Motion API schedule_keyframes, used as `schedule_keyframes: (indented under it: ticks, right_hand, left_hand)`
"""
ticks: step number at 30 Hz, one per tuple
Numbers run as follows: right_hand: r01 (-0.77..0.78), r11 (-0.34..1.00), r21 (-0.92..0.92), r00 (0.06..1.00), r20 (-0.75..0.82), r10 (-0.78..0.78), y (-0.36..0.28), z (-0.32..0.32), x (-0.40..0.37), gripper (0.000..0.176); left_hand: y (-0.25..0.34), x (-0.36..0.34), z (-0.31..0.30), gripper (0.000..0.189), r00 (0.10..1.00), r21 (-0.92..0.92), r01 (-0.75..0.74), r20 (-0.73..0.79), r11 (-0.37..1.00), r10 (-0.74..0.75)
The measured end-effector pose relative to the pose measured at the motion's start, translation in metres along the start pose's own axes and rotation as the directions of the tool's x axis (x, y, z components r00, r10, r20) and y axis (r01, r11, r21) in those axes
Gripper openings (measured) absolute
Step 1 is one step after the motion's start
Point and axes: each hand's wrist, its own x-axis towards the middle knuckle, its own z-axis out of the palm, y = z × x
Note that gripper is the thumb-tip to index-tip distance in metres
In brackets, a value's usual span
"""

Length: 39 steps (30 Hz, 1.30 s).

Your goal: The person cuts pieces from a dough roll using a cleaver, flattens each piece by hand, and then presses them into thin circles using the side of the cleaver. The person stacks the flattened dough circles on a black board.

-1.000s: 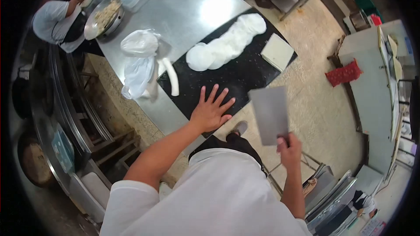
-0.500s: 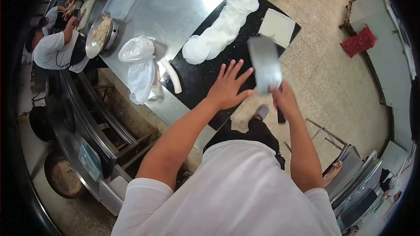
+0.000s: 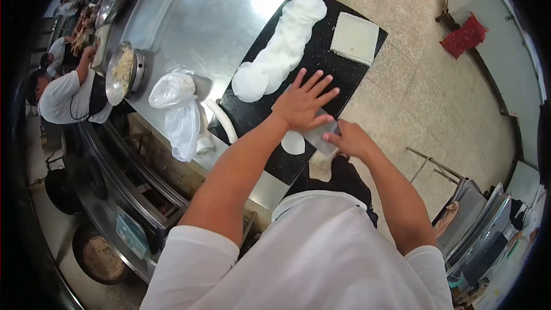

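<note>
My right hand (image 3: 351,139) is closed around a cleaver (image 3: 323,139) at the right edge of the black board (image 3: 272,163). The blade lies low and flat over the board. My left hand (image 3: 304,105) is spread flat, partly on the blade, and covers some of it. Just left of the blade shows a thin white dough round (image 3: 293,143), partly hidden by my left wrist. Farther up the board runs an overlapping row of white dough rounds (image 3: 281,49). A short dough rope (image 3: 222,120) lies at the board's left edge.
A square white stack (image 3: 354,37) sits at the board's far right corner. On the steel table (image 3: 221,14) are a plastic bag (image 3: 174,90) and a bowl of pale crumbly food (image 3: 123,73). Another person (image 3: 69,95) works at the left. Folded chairs (image 3: 473,227) stand at the right.
The cleaver has come down from above the board's right edge to lie flat under my left hand. A dough round now shows beside it. The view has shifted slightly.
</note>
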Motion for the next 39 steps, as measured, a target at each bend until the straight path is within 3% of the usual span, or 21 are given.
schedule_keyframes:
  ticks: [1,2,3,4,6,8,10,13,16,18,19,21,23,28,30,32,33,34,36,38,39]
  right_hand:
    - [-0.008,0.998,-0.063,0.998,-0.056,0.005,0.006,0.012,-0.012,0.056]
    - [0.001,1.0,-0.022,1.0,0.018,0.0,0.009,0.025,-0.031,0.059]
    - [0.008,1.0,0.022,0.996,0.088,-0.01,0.013,0.04,-0.055,0.063]
    - [0.188,0.979,0.075,0.98,-0.084,-0.182,0.054,0.087,-0.062,0.072]
    - [-0.008,0.999,-0.042,0.988,-0.155,0.001,0.04,0.096,-0.075,0.072]
    - [-0.109,0.992,-0.057,0.989,-0.111,0.102,0.004,0.063,-0.07,0.072]
    - [-0.165,0.982,-0.093,0.979,-0.134,0.152,-0.009,0.031,-0.043,0.073]
    - [-0.062,0.982,-0.181,0.988,-0.149,0.035,-0.024,0.011,-0.018,0.072]
    - [-0.103,0.981,-0.164,0.976,-0.205,0.068,-0.015,0.029,-0.026,0.073]
    - [0.051,0.997,-0.062,0.988,-0.14,-0.059,0.028,0.069,-0.051,0.072]
    - [0.038,0.998,-0.056,0.992,-0.122,-0.044,0.028,0.069,-0.056,0.072]
    - [-0.167,0.986,-0.005,0.98,-0.111,0.165,0.013,0.064,-0.083,0.069]
    - [-0.213,0.976,-0.056,0.973,-0.105,0.206,0.0,0.043,-0.071,0.068]
    - [-0.088,0.969,-0.232,0.987,-0.15,0.054,-0.026,-0.007,-0.023,0.066]
    - [-0.088,0.985,-0.15,0.979,-0.193,0.058,-0.029,-0.002,-0.021,0.066]
    - [-0.055,0.997,-0.05,0.995,-0.082,0.051,-0.001,0.03,-0.046,0.068]
    - [-0.063,0.998,-0.026,0.997,-0.047,0.061,0.016,0.05,-0.064,0.07]
    - [-0.079,0.997,0.001,0.997,-0.015,0.079,0.027,0.063,-0.075,0.071]
    - [-0.128,0.991,0.038,0.989,-0.075,0.13,0.025,0.056,-0.07,0.074]
    - [-0.2,0.975,0.095,0.971,-0.114,0.211,0.016,0.049,-0.084,0.077]
    - [-0.205,0.979,-0.014,0.973,-0.108,0.202,0.008,0.028,-0.069,0.077]
  left_hand:
    - [0.008,-0.011,0.005,0.07,0.998,-0.066,-0.061,0.013,0.996,0.062]
    - [0.025,-0.031,0.003,0.07,0.999,-0.079,-0.037,0.016,0.996,0.038]
    - [0.045,-0.053,-0.002,0.072,0.973,-0.203,-0.148,0.142,0.968,0.179]
    - [0.049,-0.061,-0.003,0.074,0.911,-0.335,-0.245,0.242,0.91,0.334]
    - [0.041,-0.047,0.013,0.073,0.917,-0.284,-0.274,0.21,0.919,0.338]
    - [0.05,-0.048,0.016,0.072,0.91,-0.267,-0.311,0.194,0.912,0.367]
    - [0.021,-0.02,0.009,0.07,0.954,-0.148,-0.268,0.098,0.952,0.284]
    - [-0.016,0.001,-0.001,0.067,0.968,-0.083,-0.24,0.053,0.967,0.245]
    - [-0.009,-0.001,-0.006,0.068,0.976,-0.084,-0.214,0.019,0.973,0.217]
    - [0.026,-0.037,0.007,0.066,0.975,-0.131,-0.202,0.069,0.971,0.212]
    - [0.048,-0.047,0.017,0.065,0.96,-0.215,-0.244,0.085,0.946,0.267]
    - [0.06,-0.04,0.025,0.065,0.937,-0.312,-0.295,0.089,0.903,0.337]
    - [0.045,-0.015,0.012,0.066,0.96,-0.193,-0.252,0.072,0.948,0.27]
    - [-0.01,0.019,-0.004,0.064,0.99,-0.053,-0.139,-0.01,0.989,0.138]
    - [-0.01,0.015,0.0,0.066,0.995,-0.052,-0.1,-0.032,0.994,0.098]
    - [0.015,-0.018,0.019,0.069,0.986,-0.052,-0.167,-0.022,0.984,0.166]
    - [0.04,-0.038,0.017,0.068,0.983,-0.157,-0.144,0.086,0.977,0.159]
    - [0.056,-0.045,0.011,0.067,0.974,-0.311,-0.164,0.1,0.936,0.203]
    - [0.069,-0.033,0.026,0.065,0.952,-0.196,-0.29,0.038,0.937,0.303]
    - [0.056,-0.011,0.023,0.063,0.967,-0.16,-0.253,-0.007,0.954,0.255]
    - [0.046,0.0,0.013,0.063,0.975,-0.159,-0.222,-0.029,0.962,0.221]
